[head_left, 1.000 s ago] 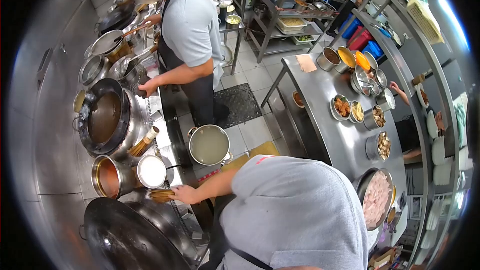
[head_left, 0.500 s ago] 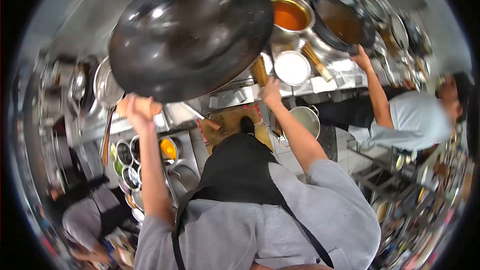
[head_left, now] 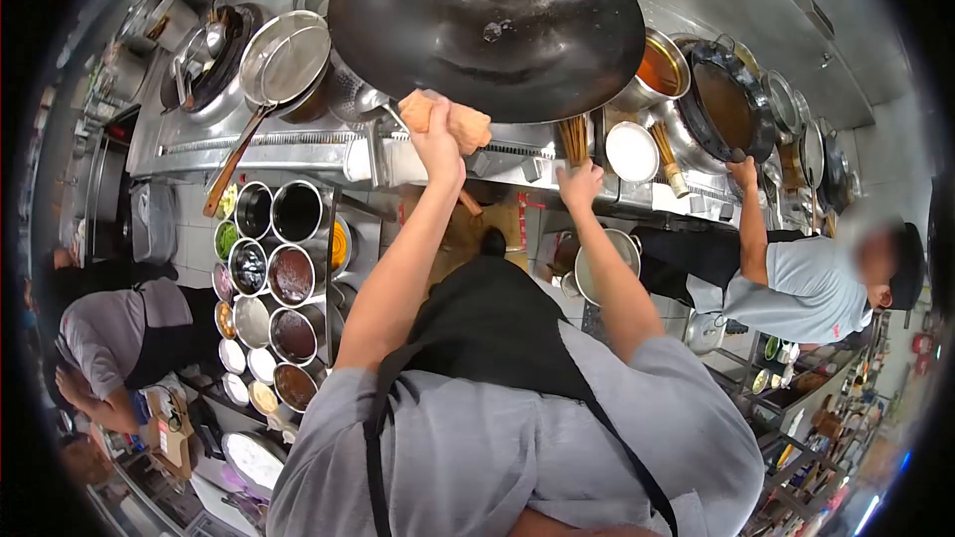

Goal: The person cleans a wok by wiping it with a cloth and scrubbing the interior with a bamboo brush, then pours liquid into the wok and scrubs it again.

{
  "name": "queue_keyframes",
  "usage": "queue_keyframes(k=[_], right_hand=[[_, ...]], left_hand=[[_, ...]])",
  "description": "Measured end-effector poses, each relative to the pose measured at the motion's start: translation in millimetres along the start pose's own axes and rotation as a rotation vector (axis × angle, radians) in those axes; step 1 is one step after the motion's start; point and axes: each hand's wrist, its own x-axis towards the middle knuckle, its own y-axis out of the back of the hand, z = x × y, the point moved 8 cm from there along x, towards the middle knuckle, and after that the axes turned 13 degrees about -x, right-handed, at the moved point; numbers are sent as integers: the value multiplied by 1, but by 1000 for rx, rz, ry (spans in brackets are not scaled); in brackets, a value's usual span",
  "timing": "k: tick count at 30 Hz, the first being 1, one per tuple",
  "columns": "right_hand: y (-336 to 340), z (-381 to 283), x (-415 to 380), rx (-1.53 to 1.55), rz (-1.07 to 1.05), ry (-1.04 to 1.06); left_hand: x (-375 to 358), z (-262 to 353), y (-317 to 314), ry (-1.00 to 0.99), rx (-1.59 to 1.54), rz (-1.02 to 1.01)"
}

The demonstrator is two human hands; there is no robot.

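Observation:
A large black wok (head_left: 487, 35) with a wet shine is tilted up over the stove counter. My left hand (head_left: 438, 146) is closed around a folded peach-coloured cloth (head_left: 463, 124) at the wok's near rim. To the right, my right hand (head_left: 580, 184) grips a bamboo wok brush (head_left: 574, 142), its bristles pointing up by the wok's lower right edge. A white round container (head_left: 632, 151) stands just right of that hand, beside a second bamboo brush (head_left: 667, 159). Behind them is a steel pot (head_left: 679, 89) of orange liquid.
At right, a co-worker (head_left: 821, 273) has a hand on another wok (head_left: 764, 144) of brown liquid. A wood-handled strainer (head_left: 286, 60) rests at left on the steel counter (head_left: 249, 154). Several seasoning pots (head_left: 295, 211) stand below. Another person (head_left: 129, 338) bends at far left.
The view has turned left, and the wok has swung right and up in it, showing more shine. My left hand has moved right with the cloth. Both hands keep their hold.

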Motion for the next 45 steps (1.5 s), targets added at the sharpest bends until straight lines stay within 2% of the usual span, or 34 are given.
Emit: queue_keyframes(k=[1, 3, 4, 5, 6, 7, 9, 10, 11, 13, 14, 16, 17, 18, 19, 20, 22, 23, 24, 25, 27, 30, 31, 33, 35, 37, 38, 39, 40, 41, 42, 43, 45], right_hand=[[12, -10, -14, 139, 123, 5], [32, -31, -68, 464, 303, 111], [35, -46, -104, 518, 178, 77], [50, -57, -136, 570, 51, 42], [66, -70, -149, 653, -168, 85], [59, -59, -137, 650, -162, 76], [52, -16, -89, 190, 163, 134], [32, 2, -62, 62, 166, 99], [11, 18, -35, -28, 84, 34], [0, 23, 0, -132, -40, 39], [-6, 27, 13, -130, -45, 48], [-35, 31, 33, -317, -176, 73], [-36, 28, 40, -312, -176, 83], [-34, 29, 40, -165, -167, 19], [-31, 32, 36, -21, -162, -48], [-27, 35, 28, 137, -248, -134], [-32, 54, -4, 770, -352, -240], [20, 32, -31, 914, -345, -289], [41, 27, -49, 1108, -255, -304], [66, 23, -64, 1120, -245, -311], [98, 16, -62, 1108, -268, -301], [178, -32, 0, 789, -94, 190], [204, -66, 31, 597, -58, 390], [211, -126, 86, 305, -178, 698], [191, -185, 118, -44, -324, 848], [138, -213, 154, -301, -734, 780], [107, -212, 210, -231, -801, 761], [76, -205, 267, -160, -876, 731], [81, -210, 325, -407, -709, 490], [95, -219, 395, -418, 142, 401], [114, -232, 409, -275, 209, 347], [140, -241, 418, -135, 268, 281], [143, -276, 411, -248, 112, 492]], left_hand=[[1, -2, 16, 5, -3, 9], [-27, 21, -13, 185, -86, -148], [-32, 27, 3, 138, -44, -104], [-53, 40, 3, 258, -86, -51], [-80, 58, -1, 378, -126, 3], [-96, 73, 10, 413, -99, 31], [-127, 102, 35, 402, 32, 60], [-144, 122, 31, 391, 81, 46], [-159, 139, 21, 404, 118, 23], [-180, 161, 19, 454, 174, 88], [-189, 174, 15, 494, 199, 71], [-189, 183, -8, 528, 231, 49], [-182, 184, -29, 476, 307, -34], [-174, 180, -46, 425, 385, -115], [-155, 163, -64, 345, 439, -285], [-127, 150, -78, 107, 858, -547], [-87, 122, -127, -647, 1540, -950], [-47, 87, -105, -481, 1542, -994], [-20, 54, -73, -320, 1536, -1034], [-15, 45, -69, -325, 1534, -1026], [-11, 36, -69, -339, 1419, -1019], [-13, 34, -71, -292, 1447, -939], [-12, 33, -72, -260, 1464, -895], [-15, 35, -76, -281, 1431, -862], [-20, 41, -82, -302, 1444, -813], [-37, 57, -88, -367, 1341, -696], [-49, 73, -88, -424, 1235, -605], [-57, 81, -71, -248, 1091, -468], [-74, 84, -54, -78, 932, -319], [-95, 93, -50, -49, 776, -224], [-113, 95, -33, 76, 786, -143], [-118, 103, -56, 90, 899, -306], [-107, 106, -95, 27, 1062, -438]])
